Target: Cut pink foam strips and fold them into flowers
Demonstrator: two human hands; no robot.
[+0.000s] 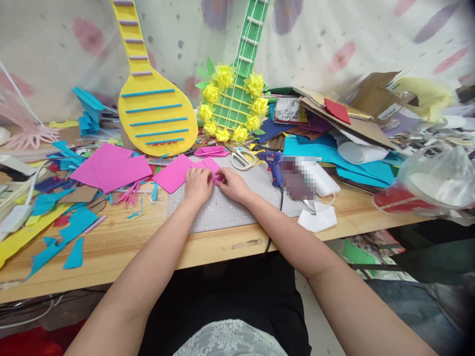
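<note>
Over a grey gridded cutting mat (237, 216), my left hand (199, 187) and my right hand (233, 185) meet at a small piece of pink paper (208, 164). The fingers of both are closed on it, partly hiding it. Left of my left hand lies a pink square sheet (172, 174), and several more pink sheets (111, 168) are spread further left. Behind my hands lies a folded pink piece (211, 151). White-handled scissors (243, 159) rest just beyond my right hand, and a blue glue gun (273, 165) is to their right.
A yellow guitar-shaped craft (159, 106) and a green one with yellow flowers (237, 99) lean at the back. Blue scraps (76, 225) litter the left. Cardboard (345, 116) and blue sheets (322, 151) pile up right, beside a plastic-covered tub (415, 183). A black cable (270, 240) crosses the table edge.
</note>
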